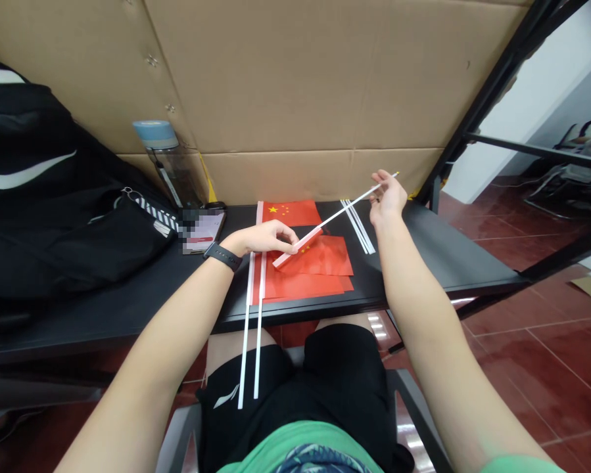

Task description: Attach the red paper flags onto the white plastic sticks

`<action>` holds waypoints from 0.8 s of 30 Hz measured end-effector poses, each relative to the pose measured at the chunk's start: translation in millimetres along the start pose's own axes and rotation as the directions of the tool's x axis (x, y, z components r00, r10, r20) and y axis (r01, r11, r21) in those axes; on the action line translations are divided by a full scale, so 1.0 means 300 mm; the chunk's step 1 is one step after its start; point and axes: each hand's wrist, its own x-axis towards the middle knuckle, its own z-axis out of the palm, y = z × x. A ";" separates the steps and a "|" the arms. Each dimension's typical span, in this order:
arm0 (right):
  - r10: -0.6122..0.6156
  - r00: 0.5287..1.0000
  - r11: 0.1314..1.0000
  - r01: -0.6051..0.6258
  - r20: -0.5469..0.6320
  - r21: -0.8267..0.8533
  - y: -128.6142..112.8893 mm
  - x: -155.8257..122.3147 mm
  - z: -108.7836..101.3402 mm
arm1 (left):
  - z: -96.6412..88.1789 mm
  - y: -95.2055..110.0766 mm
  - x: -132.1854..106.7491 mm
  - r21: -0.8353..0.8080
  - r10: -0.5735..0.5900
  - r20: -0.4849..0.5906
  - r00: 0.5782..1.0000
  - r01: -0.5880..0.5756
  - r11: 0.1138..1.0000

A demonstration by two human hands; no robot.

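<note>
Left grip (260, 238) clamped on one white flag stick (334, 220) | right grip (388, 199) clamped on its far end | worktop (423, 243): three loose sticks (359, 226), two overhanging sticks (246, 328), red Chinese flags (309, 263), count unclear

Head-worn camera looks forward, down onto left hand (263, 238), right hand (388, 200)

A black table (453, 253) is covered at its left end by a black bag (63, 197). Red flags with yellow stars (307, 282) are laid mid-table, with two long white sticks (249, 289) overhanging the front edge. A bundle of white sticks (358, 226) is placed just right of the flags, and a phone (205, 230) is set by the back edge.
</note>
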 end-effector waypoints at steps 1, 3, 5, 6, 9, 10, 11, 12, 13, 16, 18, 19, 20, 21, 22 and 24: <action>0.047 0.998 0.998 -0.045 -0.053 0.031 -0.006 0.004 -0.013 | 0.004 0.017 -0.003 -0.008 0.025 0.021 0.999 -0.025 1.000; 0.144 0.980 0.986 -0.131 -0.136 0.101 -0.020 0.003 -0.030 | 0.027 0.072 -0.008 -0.024 0.093 0.070 0.993 -0.092 0.995; 0.205 0.962 0.972 -0.179 -0.181 0.149 -0.031 -0.005 -0.037 | 0.068 0.148 -0.014 -0.015 0.210 0.146 0.967 -0.210 0.978; 0.221 0.956 0.969 -0.192 -0.193 0.159 -0.034 -0.009 -0.038 | 0.093 0.189 -0.016 -0.024 0.275 0.186 0.943 -0.276 0.961; 0.238 0.948 0.966 -0.209 -0.212 0.150 -0.038 -0.018 -0.039 | 0.157 0.300 -0.025 -0.094 0.423 0.306 0.853 -0.415 0.905; 0.239 0.947 0.967 -0.210 -0.216 0.146 -0.039 -0.020 -0.040 | 0.168 0.326 -0.027 -0.118 0.450 0.337 0.827 -0.437 0.892; 0.239 0.945 0.967 -0.211 -0.223 0.143 -0.040 -0.022 -0.040 | 0.171 0.345 -0.026 -0.140 0.463 0.345 0.816 -0.443 0.885; 0.239 0.942 0.967 -0.211 -0.234 0.141 -0.041 -0.023 -0.041 | 0.166 0.356 -0.023 -0.163 0.463 0.326 0.824 -0.434 0.886; 0.242 0.938 0.967 -0.213 -0.248 0.139 -0.044 -0.024 -0.042 | 0.152 0.357 -0.014 -0.189 0.454 0.277 0.847 -0.415 0.890; 0.257 0.924 0.964 -0.225 -0.282 0.140 -0.050 -0.025 -0.048 | 0.079 0.306 0.042 -0.256 0.357 -0.026 0.934 -0.351 0.901; 0.254 0.921 0.965 -0.224 -0.294 0.135 -0.050 -0.021 -0.053 | 0.023 0.232 0.099 -0.210 0.239 -0.246 0.939 -0.292 0.933; 0.251 0.920 0.967 -0.222 -0.302 0.127 -0.049 -0.018 -0.056 | -0.001 0.189 0.128 -0.166 0.147 -0.366 0.919 -0.220 0.961; 0.246 0.917 0.969 -0.220 -0.314 0.116 -0.047 -0.014 -0.059 | -0.022 0.144 0.156 -0.123 0.034 -0.498 0.866 -0.110 0.986; 0.240 0.914 0.970 -0.217 -0.328 0.107 -0.045 -0.009 -0.062 | -0.037 0.099 0.181 -0.072 -0.071 -0.641 0.764 0.033 0.997; 0.234 0.910 0.972 -0.213 -0.343 0.099 -0.043 -0.003 -0.065 | -0.047 0.056 0.202 -0.032 -0.147 -0.751 0.644 0.186 0.982; 0.219 0.905 0.976 -0.198 -0.366 0.093 -0.041 0.007 -0.068 | -0.054 -0.018 0.229 0.002 -0.196 -0.875 0.443 0.408 0.913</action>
